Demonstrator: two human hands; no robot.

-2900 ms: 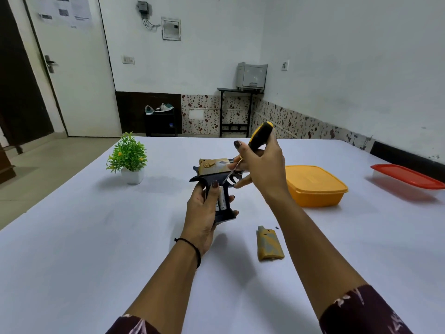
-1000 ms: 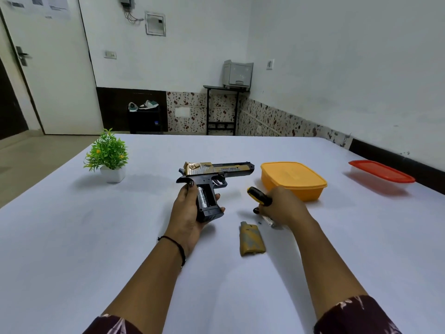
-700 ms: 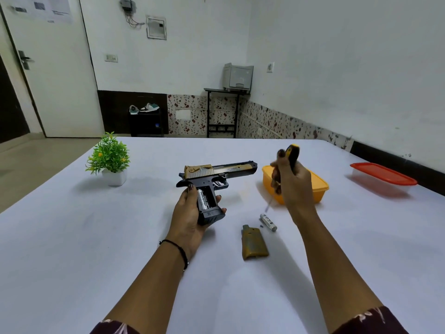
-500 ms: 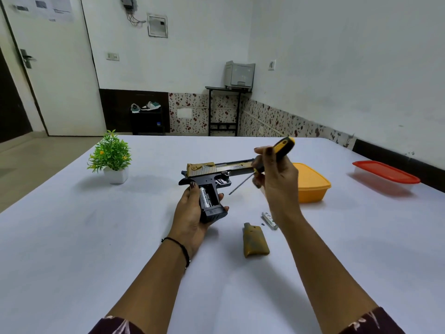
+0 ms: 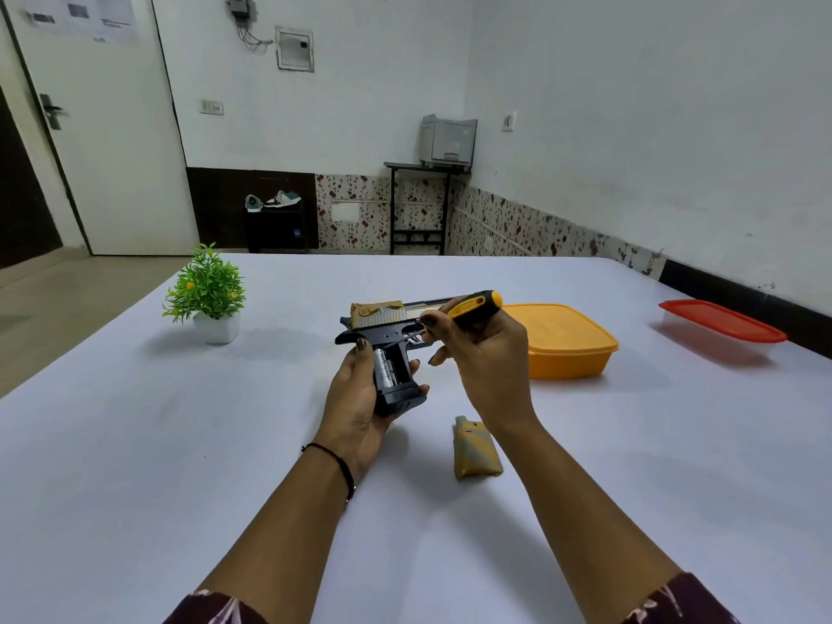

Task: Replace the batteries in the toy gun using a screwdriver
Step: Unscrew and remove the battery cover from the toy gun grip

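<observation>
The left hand point(image 5: 355, 398) grips the gun point(image 5: 387, 326) by its handle, thumb on the near-left edge and fingertips curling round the far side; it holds the gun clear of the table point(image 5: 135, 443), barrel pointing right, open compartment facing the camera; one battery point(image 5: 382, 366) sits in the left of that compartment, and I cannot tell whether the space beside it is empty. The right hand point(image 5: 486, 353) pinches the screwdriver point(image 5: 472, 304) by its yellow-and-black handle, thumb and forefinger near the shaft, the other fingers loosely curled; the shaft slants down-left and its tip lies at the top of the compartment, close to the left thumb.

The main risk, as I judge it, is a slip; the tip bears on a smooth round battery end, and if it skids it can jab the thumb or gouge the plastic. Levering too hard may bend the contact; a battery freed suddenly may spring out, drop and roll across the table. The gun has only a one-handed hold in mid-air, so a sideways push can twist it; resting it on the table would steady it. The cover point(image 5: 475, 448) lies loose just beside the right forearm, near the yellow box point(image 5: 562, 344); a careless sweep of that arm can knock it away.
</observation>
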